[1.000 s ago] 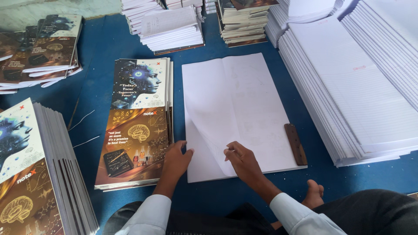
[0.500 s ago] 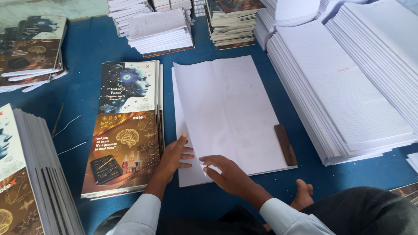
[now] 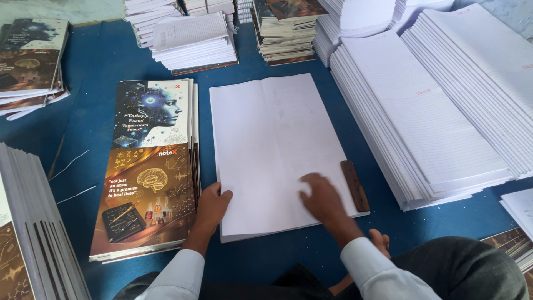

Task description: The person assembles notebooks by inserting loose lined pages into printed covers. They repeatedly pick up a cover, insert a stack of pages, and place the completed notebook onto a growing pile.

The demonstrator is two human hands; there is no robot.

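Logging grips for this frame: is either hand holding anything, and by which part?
Nothing is gripped. The left hand rests at the white paper stack's lower left edge; the right hand lies flat on top.

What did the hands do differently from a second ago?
The right hand slid rightward across the white paper stack, toward the brown wooden block. The left hand stayed at the stack's lower left edge. The printed covers and the block did not move; nothing was picked up.
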